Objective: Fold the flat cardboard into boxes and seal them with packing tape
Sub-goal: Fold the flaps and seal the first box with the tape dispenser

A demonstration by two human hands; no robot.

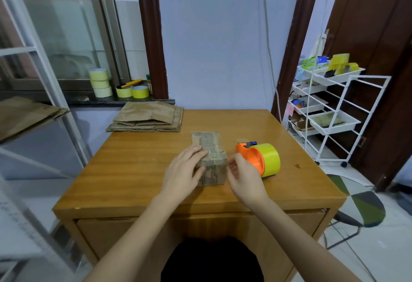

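A small folded cardboard box [211, 165] stands in the middle of the wooden table [133, 170], with a strip of clear tape along its top and down its front. My left hand [182, 172] lies flat against the box's top and left side, fingers straight. My right hand [244, 173] is at the box's right side with loosely bent fingers near the edge; contact is unclear. An orange tape dispenser with a yellow roll [260, 159] rests on the table just right of my right hand. A stack of flat cardboard sheets [147, 116] lies at the table's far left corner.
Several tape rolls [101, 83] sit on the windowsill behind the stack. More flat cardboard [24, 114] lies on a shelf at the left. A white wire trolley [330, 112] stands right of the table, and a stool [356, 203] sits by the near right corner.
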